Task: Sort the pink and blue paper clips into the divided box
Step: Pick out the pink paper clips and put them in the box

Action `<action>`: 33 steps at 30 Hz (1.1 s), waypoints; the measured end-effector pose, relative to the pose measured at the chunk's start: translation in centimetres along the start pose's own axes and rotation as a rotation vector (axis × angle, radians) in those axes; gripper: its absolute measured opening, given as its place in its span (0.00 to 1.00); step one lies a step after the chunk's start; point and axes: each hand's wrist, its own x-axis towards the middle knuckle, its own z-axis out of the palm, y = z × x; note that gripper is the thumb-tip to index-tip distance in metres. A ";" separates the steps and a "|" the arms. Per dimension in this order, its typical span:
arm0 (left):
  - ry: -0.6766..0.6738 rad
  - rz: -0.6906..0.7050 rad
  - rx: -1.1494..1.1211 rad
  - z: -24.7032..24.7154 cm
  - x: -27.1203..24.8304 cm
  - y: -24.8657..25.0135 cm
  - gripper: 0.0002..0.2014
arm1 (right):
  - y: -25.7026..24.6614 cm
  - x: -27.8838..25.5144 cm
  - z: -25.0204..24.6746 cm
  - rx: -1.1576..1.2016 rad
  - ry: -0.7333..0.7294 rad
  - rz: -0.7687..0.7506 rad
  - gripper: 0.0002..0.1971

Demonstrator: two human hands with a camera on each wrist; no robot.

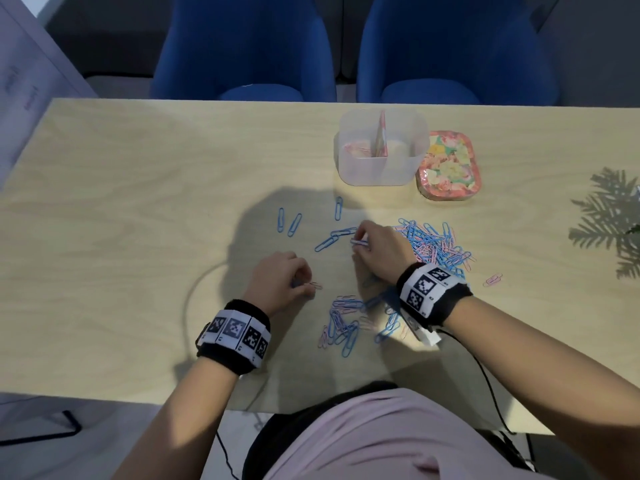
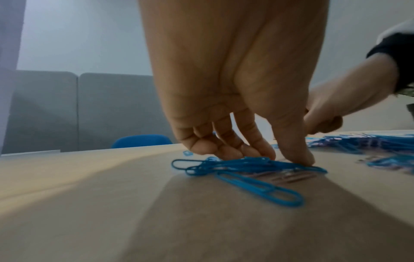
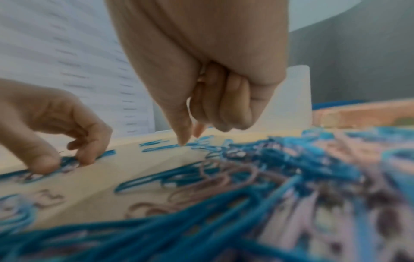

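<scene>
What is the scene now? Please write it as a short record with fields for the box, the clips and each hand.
box: translucent divided box at the far side of the table; pink clips visible in its left compartment, right compartment unclear
lid: floral lid lying right of the box
mixed pile: pink and blue clips right of the right hand
loose blue clips: several set apart, left of the pile
left hand: fingers pinching blue clips on the table
right hand: pinching clips, colour unclear

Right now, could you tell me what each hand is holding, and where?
The left hand pinches blue paper clips at one end against the table. The right hand holds pink paper clips in its fingertips.
</scene>
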 end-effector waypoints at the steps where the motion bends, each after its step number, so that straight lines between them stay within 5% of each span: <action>1: -0.018 0.006 0.039 0.2 0.0 0.3 0.13 | -0.2 -0.5 -0.2 -0.025 -0.027 -0.046 0.08; 6: -0.100 -0.015 0.099 0.6 0.6 1.5 0.09 | -0.9 -3.1 1.6 -0.168 -0.299 -0.192 0.09; 13: 0.143 -0.128 -0.808 -1.6 0.0 0.7 0.07 | 0.1 -2.8 3.1 -0.079 -0.290 -0.066 0.07; 17: 0.089 -0.350 -1.028 -2.3 -1.0 -0.3 0.11 | 1.0 -2.1 2.4 -0.017 -0.243 -0.064 0.11; 19: 0.049 -0.398 -0.996 -2.2 -1.7 -0.6 0.12 | 1.4 -1.8 1.5 0.121 -0.201 -0.050 0.09; 25: 0.114 -0.098 -0.331 -1.1 -4.1 -0.6 0.06 | 1.7 -2.4 -0.2 -0.015 0.025 -0.075 0.06; 33: 0.113 -0.096 -0.211 0.4 -3.7 -1.3 0.08 | -0.9 -4.5 2.8 -0.192 -0.295 -0.246 0.14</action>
